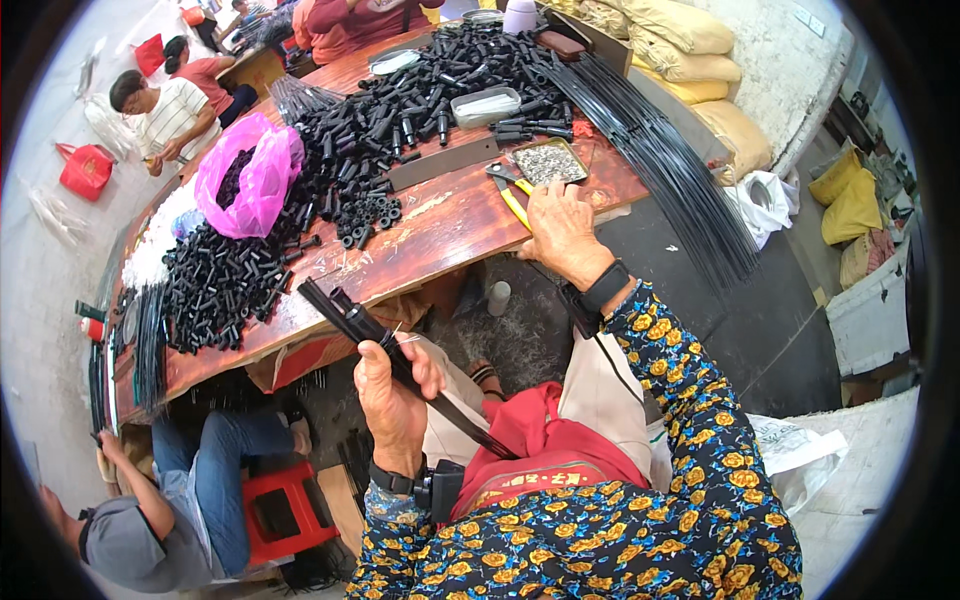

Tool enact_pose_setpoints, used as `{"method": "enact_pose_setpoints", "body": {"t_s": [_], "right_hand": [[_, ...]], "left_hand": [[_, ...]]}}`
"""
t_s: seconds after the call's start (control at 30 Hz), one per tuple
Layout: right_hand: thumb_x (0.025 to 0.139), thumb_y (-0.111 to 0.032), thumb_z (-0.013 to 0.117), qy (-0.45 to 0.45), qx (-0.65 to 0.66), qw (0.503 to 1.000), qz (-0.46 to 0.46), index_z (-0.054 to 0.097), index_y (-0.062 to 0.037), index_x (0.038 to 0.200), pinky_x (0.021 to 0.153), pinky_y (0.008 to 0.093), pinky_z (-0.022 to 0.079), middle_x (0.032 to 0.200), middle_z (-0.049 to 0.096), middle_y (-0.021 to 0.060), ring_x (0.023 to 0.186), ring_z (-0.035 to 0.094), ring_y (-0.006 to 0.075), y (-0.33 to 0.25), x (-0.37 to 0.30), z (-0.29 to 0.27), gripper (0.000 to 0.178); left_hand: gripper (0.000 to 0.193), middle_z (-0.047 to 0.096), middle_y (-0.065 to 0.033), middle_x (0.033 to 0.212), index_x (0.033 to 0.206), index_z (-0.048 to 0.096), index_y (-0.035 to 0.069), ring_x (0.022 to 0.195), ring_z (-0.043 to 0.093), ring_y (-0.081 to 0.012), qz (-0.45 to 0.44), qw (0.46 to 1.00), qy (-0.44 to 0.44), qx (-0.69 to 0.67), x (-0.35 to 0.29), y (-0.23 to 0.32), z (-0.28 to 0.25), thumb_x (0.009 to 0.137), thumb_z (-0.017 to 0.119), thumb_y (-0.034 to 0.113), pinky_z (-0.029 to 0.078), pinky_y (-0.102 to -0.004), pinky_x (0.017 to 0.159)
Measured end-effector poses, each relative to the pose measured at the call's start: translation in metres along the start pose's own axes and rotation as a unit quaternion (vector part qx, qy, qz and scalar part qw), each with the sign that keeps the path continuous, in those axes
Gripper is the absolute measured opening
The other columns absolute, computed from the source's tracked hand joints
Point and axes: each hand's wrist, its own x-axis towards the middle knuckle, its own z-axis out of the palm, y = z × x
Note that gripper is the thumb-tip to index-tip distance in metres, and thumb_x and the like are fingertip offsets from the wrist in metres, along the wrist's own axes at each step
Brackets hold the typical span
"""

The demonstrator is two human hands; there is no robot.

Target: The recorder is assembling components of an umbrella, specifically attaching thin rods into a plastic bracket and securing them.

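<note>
My left hand (395, 400) is closed around a bundle of long, thin black rods (465, 425) with black tubular fittings (352, 315) at the upper end. The bundle slants over my lap, and a few thin pale pins stick out beside the fingers. At the table's near edge, my right hand (568, 235) has its fingers bent round the yellow handles of a pair of pliers (514, 203). The pliers' jaws point away from me, beside a small tray of tiny metal pieces (548, 163). Part of the handles is hidden under that hand.
Black tubular parts (400, 110) cover much of the wooden table (420, 235). A pink plastic bag (250, 185), a clear container (485, 107) and a flat dark bar (443, 163) lie among them. Long black rods (660, 160) overhang the right side. A co-worker (170, 530) sits at left.
</note>
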Motion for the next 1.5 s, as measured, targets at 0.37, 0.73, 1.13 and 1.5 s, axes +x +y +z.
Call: {"method": "enact_pose_setpoints", "body": {"t_s": [0.37, 0.73, 1.13, 1.5], "right_hand": [[0.07, -0.006, 0.066, 0.039, -0.023, 0.99, -0.136, 0.053, 0.0014, 0.098, 0.067, 0.0401, 0.053, 0.091, 0.055, 0.0149, 0.085, 0.058, 0.0343, -0.006, -0.01, 0.02, 0.032], [0.072, 0.003, 0.057, -0.106, 0.461, 0.871, -0.131, 0.051, -0.0047, 0.113, 0.072, 0.0463, 0.047, 0.087, 0.057, 0.0202, 0.082, 0.058, 0.0417, -0.014, -0.108, -0.026, 0.042], [0.066, 0.004, 0.061, 0.101, 0.248, 0.937, -0.223, 0.039, 0.0033, 0.138, 0.095, 0.045, 0.042, 0.118, 0.045, 0.0221, 0.106, 0.043, 0.0396, -0.038, -0.107, -0.012, 0.075], [0.077, -0.008, 0.061, 0.174, 0.179, 0.942, -0.227, 0.056, -0.0104, 0.129, 0.062, 0.0348, 0.05, 0.089, 0.051, 0.0086, 0.083, 0.054, 0.026, -0.016, -0.09, -0.025, 0.052]], "left_hand": [[0.055, 0.065, -0.0195, 0.092, 0.088, 0.05, 0.002, 0.092, 0.068, -0.0407, -0.01, 0.993, -0.096, 0.071, 0.01, 0.001, 0.005, 0.099, 0.038, 0.054, 0.058, -0.0466, 0.074], [0.069, 0.041, -0.0026, 0.055, 0.107, 0.055, -0.002, 0.039, 0.035, -0.0138, 0.004, 0.999, 0.015, 0.032, 0.014, -0.005, 0.018, 0.098, 0.029, 0.062, 0.032, -0.0289, 0.04], [0.094, 0.041, 0.0022, 0.048, 0.11, 0.062, -0.005, 0.036, 0.035, -0.0085, -0.054, 0.995, 0.07, 0.053, 0.016, -0.009, 0.033, 0.085, 0.032, 0.081, 0.031, -0.0251, 0.036], [0.095, 0.037, 0.0038, 0.046, 0.117, 0.058, 0.0, 0.036, 0.033, -0.0094, -0.061, 0.988, 0.065, 0.128, 0.017, -0.013, 0.037, 0.08, 0.034, 0.085, 0.03, -0.0251, 0.036]]}}
